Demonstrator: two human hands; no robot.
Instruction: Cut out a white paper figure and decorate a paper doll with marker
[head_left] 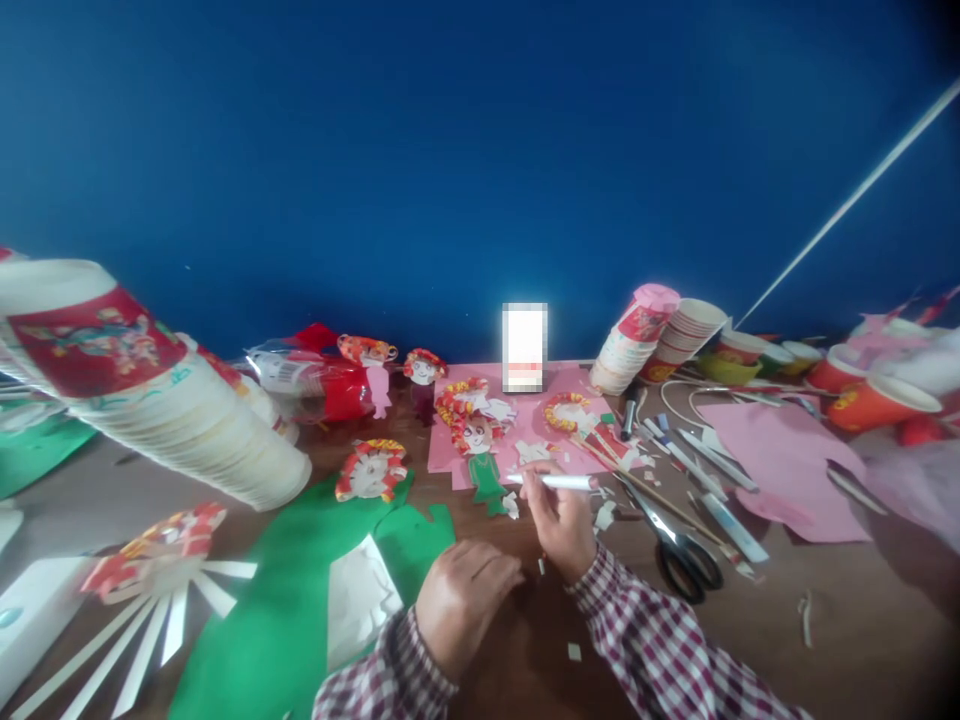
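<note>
My right hand is closed on a thin white pen-like stick, held level just above the table. Right in front of it lies a paper doll with a red-and-yellow curled headdress and a green body on pink paper. My left hand rests on the wooden table as a loose fist, with whatever is in it hidden. It lies beside a sheet of green paper. Both wrists wear checked sleeves.
A long stack of paper cups lies on its side at left. More cup stacks and orange bowls stand at back right. Black scissors, pens and sticks lie right of my hand. Cut cup figures and a white box lie at left.
</note>
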